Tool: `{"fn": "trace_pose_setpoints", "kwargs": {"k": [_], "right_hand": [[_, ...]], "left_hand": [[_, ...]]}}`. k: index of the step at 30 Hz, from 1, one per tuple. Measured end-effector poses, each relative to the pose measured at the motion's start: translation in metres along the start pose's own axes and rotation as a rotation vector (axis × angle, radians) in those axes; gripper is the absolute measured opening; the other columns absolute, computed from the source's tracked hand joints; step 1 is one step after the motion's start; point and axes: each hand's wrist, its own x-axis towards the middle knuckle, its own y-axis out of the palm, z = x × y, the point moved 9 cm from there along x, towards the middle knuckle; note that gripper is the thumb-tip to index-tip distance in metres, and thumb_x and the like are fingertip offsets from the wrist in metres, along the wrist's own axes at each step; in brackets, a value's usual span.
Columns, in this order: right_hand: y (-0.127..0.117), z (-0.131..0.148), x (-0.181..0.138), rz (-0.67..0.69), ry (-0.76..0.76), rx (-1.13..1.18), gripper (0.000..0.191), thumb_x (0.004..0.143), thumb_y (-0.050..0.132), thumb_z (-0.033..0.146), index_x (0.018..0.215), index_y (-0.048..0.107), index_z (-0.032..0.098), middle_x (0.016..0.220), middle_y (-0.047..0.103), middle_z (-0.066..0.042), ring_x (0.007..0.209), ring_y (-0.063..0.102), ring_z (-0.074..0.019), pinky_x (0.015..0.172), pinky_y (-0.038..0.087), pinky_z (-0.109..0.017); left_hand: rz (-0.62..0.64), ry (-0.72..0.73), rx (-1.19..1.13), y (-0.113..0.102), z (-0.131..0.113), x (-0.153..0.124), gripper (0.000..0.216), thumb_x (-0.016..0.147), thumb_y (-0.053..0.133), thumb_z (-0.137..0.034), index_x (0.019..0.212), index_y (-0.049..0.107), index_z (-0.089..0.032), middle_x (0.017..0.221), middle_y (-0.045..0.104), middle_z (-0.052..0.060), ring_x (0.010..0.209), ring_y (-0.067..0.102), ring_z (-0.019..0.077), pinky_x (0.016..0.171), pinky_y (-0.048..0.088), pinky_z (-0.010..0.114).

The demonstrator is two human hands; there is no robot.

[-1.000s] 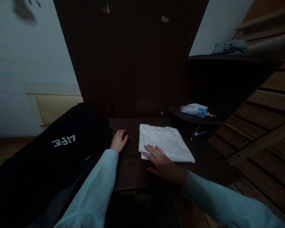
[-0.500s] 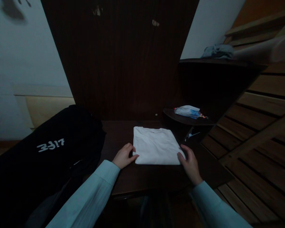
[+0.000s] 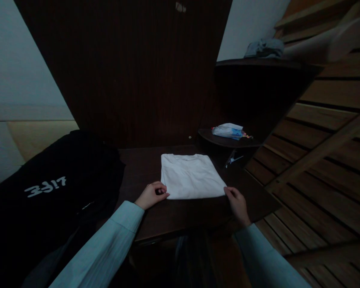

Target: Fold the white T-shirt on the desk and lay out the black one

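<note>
A white T-shirt (image 3: 192, 176), folded into a neat rectangle with its neckline at the far edge, lies flat on the dark wooden desk (image 3: 180, 218). My left hand (image 3: 151, 195) pinches its near left corner between thumb and curled fingers. At the near right corner, my right hand (image 3: 236, 203) has thumb and fingertips closed on the cloth.
Black clothing with white lettering (image 3: 45, 187) is heaped at the left. Right of the shirt, a small corner shelf (image 3: 216, 139) bears a blue-and-white plastic packet (image 3: 229, 131). Grey cloth (image 3: 264, 49) rests on the upper shelf, and wooden slats (image 3: 318, 160) stand at the right.
My right thumb and fingers, spread around the shirt's right edge before, are now closed at its near corner. The left fingers have curled in tighter. The whole view has shifted slightly.
</note>
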Motion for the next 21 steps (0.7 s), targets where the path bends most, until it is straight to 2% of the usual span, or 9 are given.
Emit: {"fn": "trace_pose_setpoints", "kwargs": {"k": [3, 5, 9, 11, 13, 16, 19, 21], "right_hand": [[-0.005, 0.021, -0.011, -0.074, -0.137, -0.025, 0.037, 0.067, 0.05, 0.054, 0.068, 0.057, 0.018, 0.093, 0.058, -0.011, 0.091, 0.052, -0.0218, 0.086, 0.038, -0.036], [-0.002, 0.03, -0.019, -0.056, -0.153, -0.028, 0.036, 0.069, 0.049, 0.053, 0.069, 0.057, 0.018, 0.093, 0.057, -0.01, 0.09, 0.052, -0.0215, 0.085, 0.039, -0.035], [0.018, 0.031, -0.031, 0.113, 0.005, 0.047, 0.039, 0.069, 0.048, 0.055, 0.077, 0.057, 0.018, 0.08, 0.061, -0.006, 0.079, 0.054, -0.0207, 0.071, 0.043, -0.031], [0.028, 0.033, -0.032, 0.197, 0.063, 0.114, 0.041, 0.068, 0.047, 0.057, 0.078, 0.058, 0.018, 0.08, 0.063, -0.005, 0.079, 0.055, -0.0214, 0.07, 0.044, -0.03], [0.036, 0.034, -0.03, 0.271, 0.101, 0.162, 0.041, 0.066, 0.049, 0.056, 0.077, 0.06, 0.018, 0.084, 0.064, -0.006, 0.083, 0.056, -0.0224, 0.073, 0.044, -0.031], [0.044, 0.034, -0.027, 0.415, 0.142, 0.183, 0.036, 0.06, 0.057, 0.051, 0.073, 0.06, 0.017, 0.08, 0.065, -0.005, 0.081, 0.057, -0.0225, 0.074, 0.044, -0.032], [0.05, 0.041, -0.031, 0.605, 0.106, 0.254, 0.035, 0.058, 0.059, 0.047, 0.077, 0.059, 0.018, 0.081, 0.065, -0.004, 0.081, 0.059, -0.0214, 0.074, 0.045, -0.033], [0.05, 0.043, -0.034, 0.66, 0.077, 0.28, 0.035, 0.059, 0.061, 0.045, 0.081, 0.059, 0.018, 0.085, 0.065, -0.004, 0.083, 0.059, -0.0209, 0.076, 0.045, -0.033]], "left_hand": [[-0.065, -0.01, -0.027, -0.009, -0.002, 0.002, 0.016, 0.064, 0.057, -0.031, 0.064, 0.054, -0.016, 0.065, 0.049, -0.001, 0.062, 0.047, 0.0105, 0.062, 0.04, 0.023], [-0.083, -0.072, -0.095, -0.012, 0.007, 0.004, 0.017, 0.064, 0.054, -0.033, 0.065, 0.049, -0.017, 0.063, 0.047, -0.003, 0.062, 0.045, 0.0104, 0.061, 0.039, 0.023], [-0.149, -0.238, -0.297, -0.019, 0.037, 0.005, 0.022, 0.06, 0.053, -0.036, 0.068, 0.043, -0.019, 0.059, 0.045, -0.005, 0.059, 0.046, 0.0097, 0.058, 0.038, 0.021], [-0.177, -0.311, -0.385, -0.023, 0.047, 0.004, 0.027, 0.058, 0.057, -0.038, 0.072, 0.045, -0.018, 0.06, 0.05, -0.005, 0.06, 0.049, 0.0105, 0.059, 0.039, 0.022], [-0.15, -0.361, -0.453, -0.024, 0.052, 0.003, 0.035, 0.057, 0.061, -0.039, 0.081, 0.05, -0.017, 0.068, 0.058, -0.001, 0.066, 0.055, 0.0129, 0.063, 0.042, 0.024], [-0.091, -0.387, -0.507, -0.024, 0.052, 0.003, 0.045, 0.057, 0.065, -0.043, 0.091, 0.057, -0.014, 0.085, 0.066, 0.005, 0.079, 0.059, 0.0173, 0.072, 0.044, 0.028], [-0.103, -0.368, -0.534, -0.027, 0.05, 0.004, 0.049, 0.059, 0.065, -0.044, 0.097, 0.061, -0.014, 0.099, 0.065, 0.009, 0.09, 0.059, 0.0211, 0.077, 0.044, 0.03], [-0.113, -0.349, -0.558, -0.028, 0.049, 0.005, 0.052, 0.06, 0.065, -0.042, 0.104, 0.06, -0.014, 0.105, 0.064, 0.01, 0.095, 0.058, 0.0232, 0.08, 0.044, 0.032]]}}
